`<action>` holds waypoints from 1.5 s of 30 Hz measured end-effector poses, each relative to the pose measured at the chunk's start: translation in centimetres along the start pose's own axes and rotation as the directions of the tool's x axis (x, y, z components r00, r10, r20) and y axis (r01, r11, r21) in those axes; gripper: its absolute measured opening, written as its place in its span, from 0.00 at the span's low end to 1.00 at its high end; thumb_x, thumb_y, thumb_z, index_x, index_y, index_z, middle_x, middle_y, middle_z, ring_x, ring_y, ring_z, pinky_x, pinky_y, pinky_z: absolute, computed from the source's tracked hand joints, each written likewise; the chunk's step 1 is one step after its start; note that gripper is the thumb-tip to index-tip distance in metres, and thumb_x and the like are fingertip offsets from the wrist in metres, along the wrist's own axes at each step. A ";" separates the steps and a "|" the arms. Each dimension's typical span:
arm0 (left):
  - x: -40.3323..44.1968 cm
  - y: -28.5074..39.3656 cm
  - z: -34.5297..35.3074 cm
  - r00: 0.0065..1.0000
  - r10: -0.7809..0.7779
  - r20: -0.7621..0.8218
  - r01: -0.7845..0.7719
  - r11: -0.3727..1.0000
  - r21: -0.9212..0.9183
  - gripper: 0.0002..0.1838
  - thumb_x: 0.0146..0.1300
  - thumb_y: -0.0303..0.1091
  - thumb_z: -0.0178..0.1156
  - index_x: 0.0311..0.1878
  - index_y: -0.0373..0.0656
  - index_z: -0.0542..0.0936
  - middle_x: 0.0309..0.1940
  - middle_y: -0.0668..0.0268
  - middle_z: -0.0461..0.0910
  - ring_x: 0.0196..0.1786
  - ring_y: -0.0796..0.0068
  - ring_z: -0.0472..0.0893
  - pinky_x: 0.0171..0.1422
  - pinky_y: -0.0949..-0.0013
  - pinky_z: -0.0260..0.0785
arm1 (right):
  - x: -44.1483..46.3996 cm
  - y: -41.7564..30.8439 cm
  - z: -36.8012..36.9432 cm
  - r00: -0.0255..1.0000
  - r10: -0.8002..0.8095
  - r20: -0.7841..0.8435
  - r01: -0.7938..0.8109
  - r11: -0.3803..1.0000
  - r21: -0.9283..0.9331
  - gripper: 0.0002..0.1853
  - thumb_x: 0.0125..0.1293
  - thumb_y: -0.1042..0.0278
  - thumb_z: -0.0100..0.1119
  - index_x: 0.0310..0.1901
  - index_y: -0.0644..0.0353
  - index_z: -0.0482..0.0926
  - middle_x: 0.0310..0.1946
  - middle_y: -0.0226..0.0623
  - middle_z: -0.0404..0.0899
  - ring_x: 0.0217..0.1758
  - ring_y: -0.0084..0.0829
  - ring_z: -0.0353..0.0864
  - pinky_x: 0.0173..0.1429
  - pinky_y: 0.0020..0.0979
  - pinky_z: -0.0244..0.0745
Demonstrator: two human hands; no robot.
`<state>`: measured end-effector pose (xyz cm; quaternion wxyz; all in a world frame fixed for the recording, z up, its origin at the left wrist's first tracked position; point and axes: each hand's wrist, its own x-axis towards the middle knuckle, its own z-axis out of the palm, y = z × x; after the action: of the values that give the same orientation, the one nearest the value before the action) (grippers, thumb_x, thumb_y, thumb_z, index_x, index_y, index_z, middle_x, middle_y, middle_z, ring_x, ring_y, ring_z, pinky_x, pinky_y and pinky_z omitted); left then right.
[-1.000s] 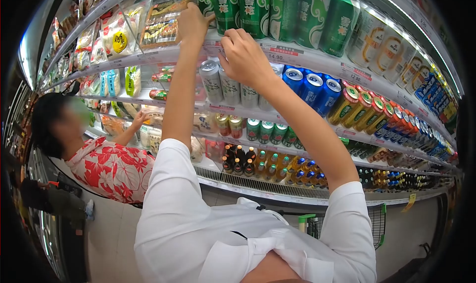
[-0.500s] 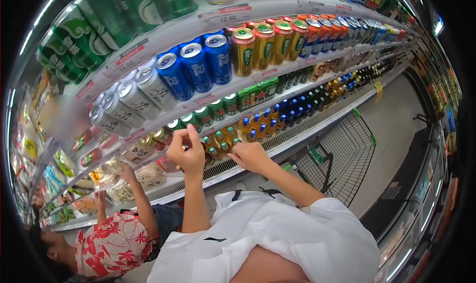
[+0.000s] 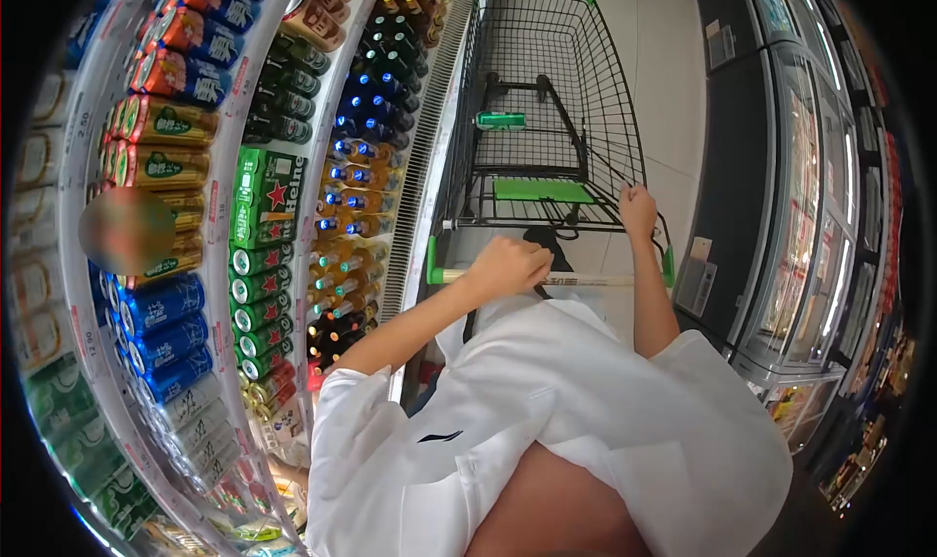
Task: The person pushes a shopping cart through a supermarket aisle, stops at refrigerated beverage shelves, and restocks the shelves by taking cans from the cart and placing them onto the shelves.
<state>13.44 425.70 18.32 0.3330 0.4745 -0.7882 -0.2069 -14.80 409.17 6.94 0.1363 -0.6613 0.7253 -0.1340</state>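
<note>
A wire shopping cart with green corner pieces stands in front of me, its handle bar nearest my body. One green can lies in the cart. My left hand is just above the left part of the handle bar, its fingers curled; whether it touches the bar is unclear, and nothing shows in it. My right hand is raised by the cart's right rear corner with curled fingers, close to a dark cord or wire. What its fingers hold, if anything, is too small to make out.
To the left, shelves hold blue cans, gold cans, a green carton and bottles. Glass-fronted cabinets line the right side. Pale floor runs between cart and cabinets. Part of another person's arm shows at lower left.
The view has turned right, from the shelves to the cart. Both hands have come down from the upper shelf to the cart's handle area. The other person is now mostly out of view.
</note>
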 end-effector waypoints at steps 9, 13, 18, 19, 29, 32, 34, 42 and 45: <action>15.3 -12.7 11.7 0.822 -0.551 0.145 0.536 0.834 0.132 0.11 0.61 0.39 0.63 0.30 0.42 0.76 0.19 0.61 0.80 0.26 0.55 0.82 0.33 0.55 0.75 | 6.4 0.4 15.3 0.766 -0.439 0.469 0.365 0.898 0.245 0.12 0.64 0.57 0.58 0.34 0.58 0.76 0.32 0.44 0.82 0.39 0.49 0.83 0.42 0.49 0.77; 17.6 -21.1 19.8 0.749 -0.596 0.289 0.606 0.793 0.066 0.13 0.61 0.43 0.62 0.35 0.40 0.80 0.24 0.57 0.84 0.31 0.54 0.85 0.40 0.55 0.78 | 10.6 2.2 24.2 0.694 -0.194 0.693 0.117 0.981 0.158 0.14 0.65 0.56 0.55 0.43 0.58 0.80 0.41 0.51 0.85 0.47 0.51 0.84 0.49 0.49 0.78; 14.2 -34.2 28.4 0.358 -0.896 0.263 0.853 0.428 0.299 0.15 0.64 0.40 0.56 0.40 0.37 0.82 0.39 0.47 0.85 0.41 0.46 0.85 0.53 0.51 0.77 | 14.1 -0.3 30.2 0.713 -0.039 0.700 -0.119 0.977 0.175 0.14 0.65 0.61 0.53 0.46 0.59 0.79 0.43 0.51 0.85 0.49 0.51 0.84 0.52 0.50 0.78; 14.6 -35.6 27.7 0.240 -0.921 0.307 0.843 0.354 0.406 0.14 0.64 0.38 0.56 0.45 0.38 0.81 0.46 0.47 0.83 0.47 0.46 0.83 0.57 0.51 0.76 | 15.3 -1.1 30.6 0.682 -0.015 0.731 -0.079 0.993 0.093 0.14 0.65 0.63 0.53 0.47 0.61 0.78 0.43 0.52 0.85 0.49 0.52 0.84 0.53 0.50 0.79; 14.0 -53.7 28.7 0.688 -0.715 0.122 0.386 0.503 0.773 0.26 0.61 0.27 0.61 0.62 0.52 0.70 0.54 0.59 0.74 0.58 0.58 0.75 0.59 0.57 0.70 | 14.4 0.9 33.9 0.641 -0.067 0.765 0.157 0.987 -0.045 0.12 0.60 0.70 0.59 0.44 0.65 0.74 0.41 0.49 0.84 0.49 0.48 0.83 0.52 0.46 0.80; 14.4 -53.0 30.9 0.629 -0.754 0.190 0.393 0.518 0.760 0.26 0.59 0.29 0.64 0.61 0.52 0.70 0.52 0.60 0.75 0.55 0.57 0.77 0.57 0.58 0.71 | 14.0 3.1 34.9 0.672 -0.108 0.732 0.255 0.963 -0.092 0.16 0.57 0.72 0.63 0.46 0.67 0.73 0.46 0.49 0.82 0.52 0.48 0.80 0.56 0.44 0.77; 13.5 -51.3 33.0 0.607 -0.755 0.246 0.447 0.581 0.680 0.27 0.53 0.33 0.70 0.57 0.50 0.74 0.50 0.60 0.78 0.53 0.56 0.80 0.53 0.56 0.76 | 14.6 3.9 35.3 0.734 -0.171 0.658 0.306 0.947 -0.094 0.24 0.53 0.73 0.68 0.51 0.69 0.71 0.56 0.51 0.76 0.58 0.48 0.75 0.63 0.43 0.72; 18.3 -43.3 26.9 0.464 -0.477 0.746 0.547 0.817 0.182 0.39 0.31 0.51 0.78 0.52 0.43 0.84 0.43 0.52 0.84 0.46 0.58 0.85 0.49 0.56 0.81 | 18.6 1.3 28.1 0.696 -0.516 0.500 0.576 0.816 0.042 0.45 0.46 0.65 0.78 0.66 0.62 0.64 0.63 0.46 0.68 0.66 0.47 0.70 0.68 0.42 0.67; 18.9 -40.1 20.7 0.312 -0.448 0.838 0.805 0.593 0.017 0.43 0.37 0.61 0.76 0.53 0.38 0.83 0.39 0.54 0.84 0.42 0.63 0.86 0.34 0.65 0.84 | 19.0 -0.3 23.9 0.515 -0.547 0.660 0.396 0.835 0.383 0.39 0.45 0.62 0.74 0.61 0.63 0.71 0.53 0.47 0.77 0.56 0.45 0.79 0.61 0.41 0.75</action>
<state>16.74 390.57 -15.58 -0.0614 0.5287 -0.5265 -0.6629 -7.24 389.90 -15.50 0.4397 -0.8125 0.3793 0.0516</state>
